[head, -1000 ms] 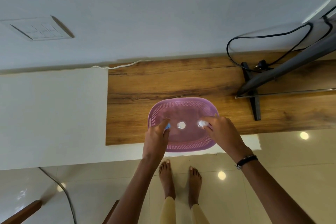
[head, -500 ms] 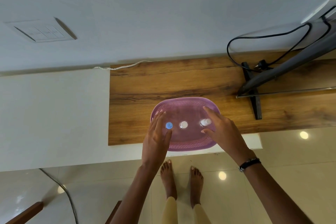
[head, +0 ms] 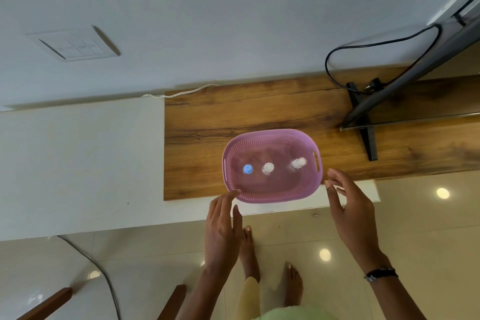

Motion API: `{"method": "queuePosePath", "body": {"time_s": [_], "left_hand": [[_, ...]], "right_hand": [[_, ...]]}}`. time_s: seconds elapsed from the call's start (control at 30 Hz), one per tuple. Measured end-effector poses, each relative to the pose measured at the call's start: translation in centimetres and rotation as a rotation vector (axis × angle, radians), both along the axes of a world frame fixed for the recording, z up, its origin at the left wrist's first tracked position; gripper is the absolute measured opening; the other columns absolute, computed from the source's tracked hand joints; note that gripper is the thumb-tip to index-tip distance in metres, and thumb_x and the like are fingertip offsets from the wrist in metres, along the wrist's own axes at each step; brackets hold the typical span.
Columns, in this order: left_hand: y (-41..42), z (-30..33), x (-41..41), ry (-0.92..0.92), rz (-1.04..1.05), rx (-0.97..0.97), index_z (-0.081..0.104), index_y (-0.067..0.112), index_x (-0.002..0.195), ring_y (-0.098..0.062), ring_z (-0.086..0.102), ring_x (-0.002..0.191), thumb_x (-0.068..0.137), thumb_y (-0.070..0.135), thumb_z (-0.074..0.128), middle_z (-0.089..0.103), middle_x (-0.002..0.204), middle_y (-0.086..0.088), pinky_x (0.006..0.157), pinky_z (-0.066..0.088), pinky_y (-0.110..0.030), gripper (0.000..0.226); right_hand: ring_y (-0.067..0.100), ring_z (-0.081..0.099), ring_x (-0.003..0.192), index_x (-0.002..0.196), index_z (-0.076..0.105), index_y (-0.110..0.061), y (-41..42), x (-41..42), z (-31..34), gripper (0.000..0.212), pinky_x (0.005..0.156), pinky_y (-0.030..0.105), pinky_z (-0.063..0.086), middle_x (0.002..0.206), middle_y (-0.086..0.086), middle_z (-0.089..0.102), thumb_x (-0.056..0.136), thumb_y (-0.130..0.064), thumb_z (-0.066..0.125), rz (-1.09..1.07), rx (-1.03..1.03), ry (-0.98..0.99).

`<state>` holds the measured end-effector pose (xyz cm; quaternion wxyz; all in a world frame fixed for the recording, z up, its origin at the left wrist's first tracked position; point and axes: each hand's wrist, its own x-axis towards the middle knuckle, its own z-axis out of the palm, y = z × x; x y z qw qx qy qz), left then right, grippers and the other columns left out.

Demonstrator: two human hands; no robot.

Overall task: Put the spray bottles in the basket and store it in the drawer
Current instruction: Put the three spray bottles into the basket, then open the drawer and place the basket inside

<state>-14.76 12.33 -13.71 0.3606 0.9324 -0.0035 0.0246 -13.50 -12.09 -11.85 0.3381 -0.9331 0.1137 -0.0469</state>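
Observation:
A pink perforated basket [head: 270, 197] sits near the front edge of a wooden cabinet top [head: 207, 122]. Three spray bottles stand upright inside it: a blue-capped one [head: 248, 169] on the left, a clear-capped one [head: 267, 167] in the middle, and a clear one [head: 298, 163] leaning slightly on the right. My left hand [head: 220, 226] hovers open just in front of the basket's front-left rim, fingertips almost touching it. My right hand [head: 350, 210] is open beside the basket's right end, holding nothing. No drawer is visible.
A monitor on a black stand [head: 363, 122] with a looping black cable [head: 363, 47] occupies the right of the cabinet top. A white counter [head: 78, 163] adjoins on the left. A switch plate [head: 75, 43] is on the wall. My bare feet [head: 270, 273] stand on glossy tiles.
Both hands let go of the outer bottles and pulled back out of the basket toward me; the left now sits by the front rim, the right by the right end.

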Motion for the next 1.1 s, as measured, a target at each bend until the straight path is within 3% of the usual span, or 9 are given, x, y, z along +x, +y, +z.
{"method": "queuePosePath", "body": {"time_s": [0.23, 0.47, 0.7, 0.8, 0.93, 1.1], "left_hand": [[-2.6, -0.8, -3.8, 0.04, -0.059, 0.004, 0.053, 0.015, 0.117, -0.01, 0.046, 0.117, 0.085, -0.005, 0.056, 0.057, 0.124, -0.001, 0.098, 0.04, -0.021, 0.039], [-7.5, -2.1, -8.4, 0.063, -0.113, 0.04, 0.057, 0.011, 0.115, -0.01, 0.047, 0.115, 0.082, -0.006, 0.057, 0.059, 0.122, -0.003, 0.096, 0.039, -0.017, 0.037], [-12.0, -5.6, -11.5, 0.14, -0.297, 0.154, 0.056, 0.011, 0.121, -0.017, 0.049, 0.123, 0.081, -0.003, 0.058, 0.057, 0.131, -0.006, 0.099, 0.042, -0.029, 0.043], [-13.3, -7.1, -11.3, 0.193, -0.341, 0.215, 0.051, 0.01, 0.127, -0.022, 0.045, 0.129, 0.084, 0.0, 0.056, 0.051, 0.138, -0.009, 0.105, 0.04, -0.034, 0.045], [-14.1, -9.2, -9.8, 0.278, -0.352, 0.269, 0.034, 0.01, 0.141, -0.019, 0.027, 0.14, 0.091, 0.01, 0.048, 0.034, 0.15, -0.007, 0.114, 0.021, -0.029, 0.052], [-13.5, -10.4, -8.2, 0.294, -0.319, 0.279, 0.03, 0.011, 0.142, -0.017, 0.021, 0.142, 0.093, 0.013, 0.048, 0.03, 0.152, -0.005, 0.116, 0.019, -0.029, 0.053]], "right_hand": [[0.018, 0.065, 0.1, 0.122, 0.055, -0.012, -2.7, -4.6, -1.9, 0.032, 0.086, 0.037, 0.053, 0.113, 0.005, 0.067, 0.093, -0.022, 0.048, 0.012, 0.037, 0.069], [0.023, 0.062, 0.101, 0.12, 0.055, -0.007, -8.2, -9.6, -5.8, 0.029, 0.085, 0.033, 0.049, 0.114, 0.011, 0.066, 0.092, -0.006, 0.053, -0.077, 0.108, 0.174], [0.028, 0.055, 0.115, 0.126, 0.05, 0.0, -13.2, -9.6, -10.8, 0.037, 0.086, 0.029, 0.043, 0.128, 0.016, 0.057, 0.09, -0.005, 0.057, -0.266, 0.24, 0.318], [0.026, 0.048, 0.124, 0.136, 0.04, -0.003, -14.6, -8.6, -12.8, 0.052, 0.095, 0.032, 0.04, 0.139, 0.015, 0.048, 0.088, -0.008, 0.061, -0.359, 0.359, 0.411], [0.023, 0.038, 0.132, 0.14, 0.034, -0.01, -15.5, -6.8, -15.0, 0.064, 0.104, 0.036, 0.036, 0.145, 0.011, 0.04, 0.084, -0.008, 0.065, -0.348, 0.453, 0.444], [0.019, 0.042, 0.129, 0.135, 0.039, -0.011, -15.7, -4.9, -16.5, 0.061, 0.094, 0.03, 0.041, 0.141, 0.009, 0.045, 0.081, -0.007, 0.068, -0.399, 0.508, 0.38]]}}
